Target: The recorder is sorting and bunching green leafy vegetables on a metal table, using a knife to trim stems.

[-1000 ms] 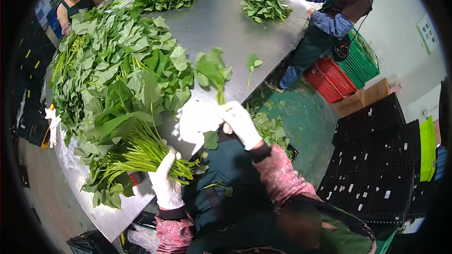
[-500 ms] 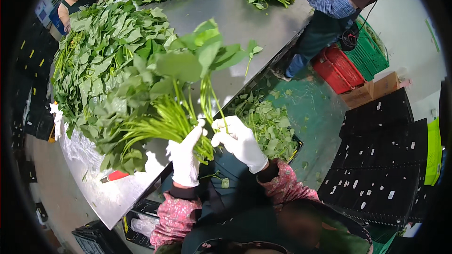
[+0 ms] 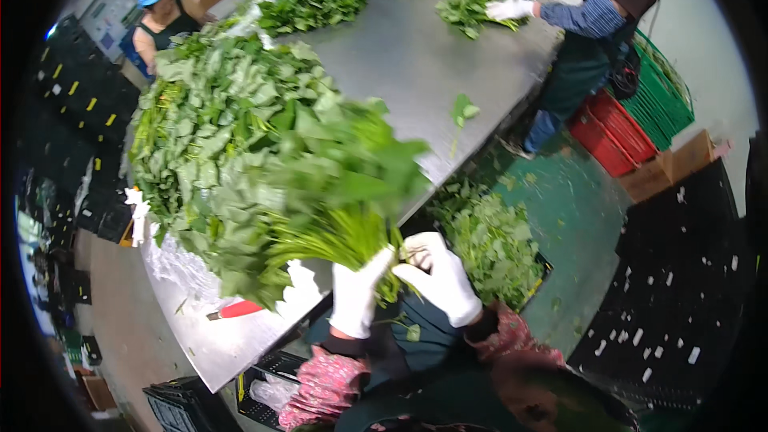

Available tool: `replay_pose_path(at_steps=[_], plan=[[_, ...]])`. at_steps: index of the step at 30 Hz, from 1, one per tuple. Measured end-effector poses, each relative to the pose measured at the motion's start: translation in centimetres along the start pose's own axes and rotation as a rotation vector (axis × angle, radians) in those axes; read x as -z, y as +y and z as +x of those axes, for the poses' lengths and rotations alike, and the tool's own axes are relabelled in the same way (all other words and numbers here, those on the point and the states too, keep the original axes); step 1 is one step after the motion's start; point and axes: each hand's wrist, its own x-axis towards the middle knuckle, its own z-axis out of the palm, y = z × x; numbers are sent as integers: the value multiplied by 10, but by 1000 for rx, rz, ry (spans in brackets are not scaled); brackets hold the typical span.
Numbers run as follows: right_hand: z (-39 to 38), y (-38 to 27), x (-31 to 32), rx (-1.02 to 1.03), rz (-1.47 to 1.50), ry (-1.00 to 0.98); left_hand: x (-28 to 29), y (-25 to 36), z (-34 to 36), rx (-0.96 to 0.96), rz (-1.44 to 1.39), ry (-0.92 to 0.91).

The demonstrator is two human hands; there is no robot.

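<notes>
My left hand [image 3: 356, 292], in a white glove, grips the stem ends of a bunch of leafy greens [image 3: 336, 184] lifted above the near edge of the steel table [image 3: 416, 56]. My right hand [image 3: 438, 276], also in a white glove, closes on the same stems from the right, touching the left hand. The bunch's leaves are blurred and fan out to the upper left. A large heap of the same greens [image 3: 216, 112] covers the left part of the table behind it.
A red-handled knife [image 3: 234, 310] lies on the table's near corner. A black crate of trimmed leaves [image 3: 490, 244] stands on the green floor. Across the table a person in white gloves [image 3: 512, 8] handles greens; another person in a blue cap [image 3: 164, 12] is far left. Red and green crates [image 3: 632, 116] stand right.
My right hand brought a few stalks to the bunch in my left hand. Both hands now hold the bunch together, raised off the table and closer to me.
</notes>
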Motion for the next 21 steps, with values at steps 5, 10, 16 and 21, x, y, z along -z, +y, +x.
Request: replay_pose_path(at_steps=[5,10,16,21], plan=[[9,0,3,-233,661,-88,-12,-29,-7,-27,174,-100],[5,9,0,-253,879,87,-21,-18,-2,50,-192,-44],[13,-18,-7,-91,801,111,-21,-8,-4,25,-169,-25],[11,-10,-13,-167,795,161,-26,-13,-4,-34,-144,-11]])
